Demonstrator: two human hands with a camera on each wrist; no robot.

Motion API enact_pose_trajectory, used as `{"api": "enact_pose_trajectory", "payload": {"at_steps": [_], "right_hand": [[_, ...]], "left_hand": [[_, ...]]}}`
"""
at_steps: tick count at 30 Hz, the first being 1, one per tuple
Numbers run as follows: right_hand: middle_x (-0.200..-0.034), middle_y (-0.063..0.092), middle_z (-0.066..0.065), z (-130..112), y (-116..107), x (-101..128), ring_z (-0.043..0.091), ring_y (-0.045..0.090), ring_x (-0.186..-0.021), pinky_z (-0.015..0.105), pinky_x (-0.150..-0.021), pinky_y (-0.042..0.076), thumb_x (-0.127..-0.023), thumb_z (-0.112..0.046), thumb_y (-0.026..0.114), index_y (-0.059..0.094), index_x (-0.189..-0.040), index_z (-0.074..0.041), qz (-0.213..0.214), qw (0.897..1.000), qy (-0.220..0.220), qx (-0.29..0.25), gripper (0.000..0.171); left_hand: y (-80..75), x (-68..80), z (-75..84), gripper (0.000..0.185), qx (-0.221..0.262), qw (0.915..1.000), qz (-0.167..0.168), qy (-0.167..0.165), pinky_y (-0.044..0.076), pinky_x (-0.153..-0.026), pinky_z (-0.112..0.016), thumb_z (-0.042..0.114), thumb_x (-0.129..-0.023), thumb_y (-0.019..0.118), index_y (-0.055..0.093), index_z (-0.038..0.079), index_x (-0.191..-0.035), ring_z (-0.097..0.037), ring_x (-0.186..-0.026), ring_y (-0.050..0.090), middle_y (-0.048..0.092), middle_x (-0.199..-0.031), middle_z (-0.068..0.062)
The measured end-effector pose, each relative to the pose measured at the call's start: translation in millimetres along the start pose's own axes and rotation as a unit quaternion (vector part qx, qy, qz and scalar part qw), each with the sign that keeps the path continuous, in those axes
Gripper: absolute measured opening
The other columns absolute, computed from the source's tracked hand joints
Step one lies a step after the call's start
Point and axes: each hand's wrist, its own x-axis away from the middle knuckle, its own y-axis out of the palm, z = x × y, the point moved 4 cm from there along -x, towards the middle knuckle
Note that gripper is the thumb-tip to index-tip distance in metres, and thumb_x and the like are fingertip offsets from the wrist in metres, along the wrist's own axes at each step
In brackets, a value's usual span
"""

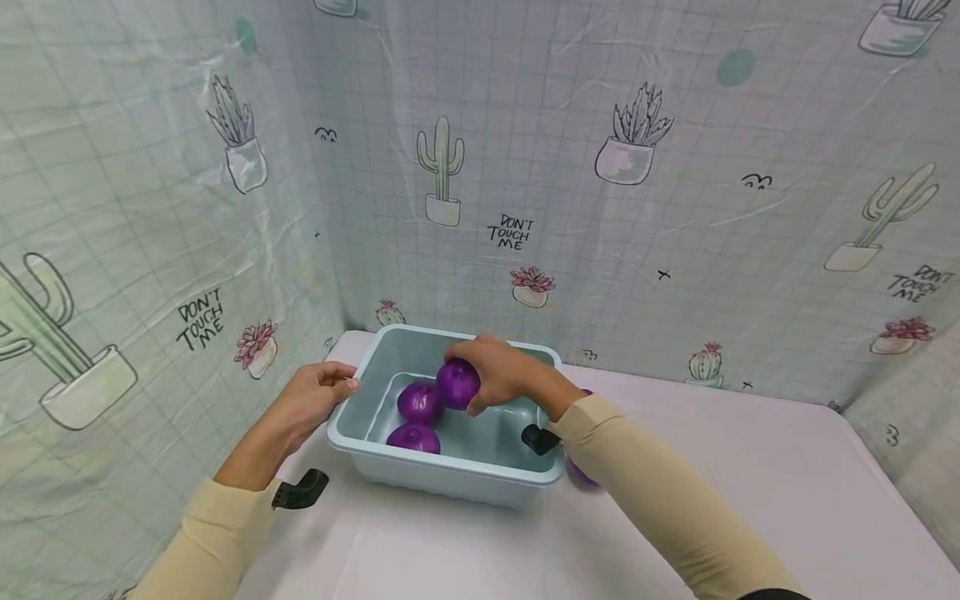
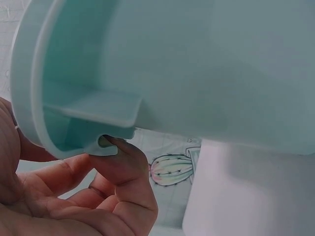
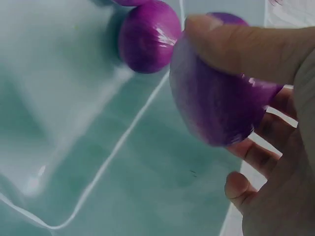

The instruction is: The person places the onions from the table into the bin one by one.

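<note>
A light blue plastic basin (image 1: 450, 473) stands on the table. My left hand (image 1: 313, 398) grips its left rim; in the left wrist view the fingers (image 2: 129, 169) curl under the rim's edge. Above the basin floor, my right hand (image 1: 501, 368) holds a shiny purple onion (image 1: 456, 383) between thumb and fingers. Two more purple onions lie in the basin's left part: one (image 1: 420, 405) close beside the held one, another (image 1: 414, 437) nearer the front wall. The right wrist view shows the held onion (image 3: 216, 98) in the grasp, with the basin floor below.
Right of the basin, a purple onion (image 1: 582, 475) on the white table (image 1: 735, 467) is partly hidden by the right sleeve (image 1: 652, 483). Another bit of purple shows behind that arm. A cactus-print curtain (image 1: 555, 150) hangs behind and at the sides.
</note>
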Motion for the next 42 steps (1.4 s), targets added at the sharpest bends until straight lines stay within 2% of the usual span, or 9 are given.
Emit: {"api": "enact_pose_trajectory", "payload": {"at_steps": [9, 17, 24, 28, 35, 42], "right_hand": [[-0.143, 0.063, 0.006, 2, 23, -4, 0.026, 0.049, -0.130, 0.049, -0.111, 0.048, -0.074, -0.022, 0.093, 0.056, -0.144, -0.014, -0.031, 0.999, 0.030, 0.032, 0.079], [-0.139, 0.065, 0.006, 4, 29, -7, 0.025, 0.051, -0.126, 0.043, -0.107, 0.051, -0.073, -0.026, 0.096, 0.058, -0.141, -0.012, -0.028, 0.997, 0.047, 0.049, 0.079], [-0.137, 0.067, 0.007, 5, 30, -7, 0.027, 0.053, -0.122, 0.041, -0.105, 0.051, -0.072, -0.033, 0.096, 0.059, -0.141, -0.012, -0.036, 0.996, 0.048, 0.072, 0.081], [-0.140, 0.065, 0.006, 7, 30, -6, 0.026, 0.052, -0.125, 0.041, -0.107, 0.051, -0.074, -0.036, 0.095, 0.057, -0.143, -0.014, -0.047, 0.993, 0.063, 0.084, 0.082], [-0.144, 0.063, 0.004, 6, 29, -6, 0.027, 0.054, -0.128, 0.043, -0.111, 0.049, -0.080, -0.039, 0.090, 0.055, -0.146, -0.015, -0.054, 0.991, 0.075, 0.097, 0.078], [-0.145, 0.063, 0.004, 10, 27, -3, 0.028, 0.056, -0.133, 0.046, -0.114, 0.048, -0.088, -0.038, 0.083, 0.055, -0.147, -0.016, -0.052, 0.991, 0.097, 0.072, 0.069]], "left_hand": [[-0.1, 1.6, 0.4, 0.040, 0.003, 1.0000, -0.006, 0.003, 0.055, -0.095, -0.039, 0.016, -0.108, 0.053, 0.053, -0.006, -0.142, -0.030, -0.116, 0.060, 0.062, -0.134, -0.024], [-2.5, 3.0, -2.1, 0.041, 0.000, 1.0000, 0.002, -0.004, 0.055, -0.100, -0.047, 0.017, -0.109, 0.054, 0.053, -0.005, -0.143, -0.033, -0.117, 0.060, 0.060, -0.136, -0.025], [-1.6, 1.4, -2.5, 0.041, 0.006, 1.0000, -0.001, 0.002, 0.056, -0.097, -0.043, 0.017, -0.109, 0.054, 0.053, -0.005, -0.143, -0.031, -0.116, 0.061, 0.061, -0.135, -0.024], [-2.1, 0.4, -1.2, 0.041, 0.005, 1.0000, -0.001, 0.005, 0.056, -0.098, -0.043, 0.018, -0.109, 0.054, 0.053, -0.005, -0.143, -0.031, -0.116, 0.061, 0.061, -0.135, -0.025], [-3.2, 2.0, 0.8, 0.042, -0.002, 1.0000, 0.001, -0.006, 0.052, -0.107, -0.053, 0.019, -0.109, 0.052, 0.052, -0.002, -0.145, -0.035, -0.121, 0.059, 0.058, -0.140, -0.024], [-1.9, 2.8, 1.3, 0.041, 0.000, 1.0000, -0.005, -0.003, 0.055, -0.100, -0.046, 0.019, -0.109, 0.053, 0.053, -0.005, -0.143, -0.032, -0.117, 0.059, 0.060, -0.136, -0.024]]}}
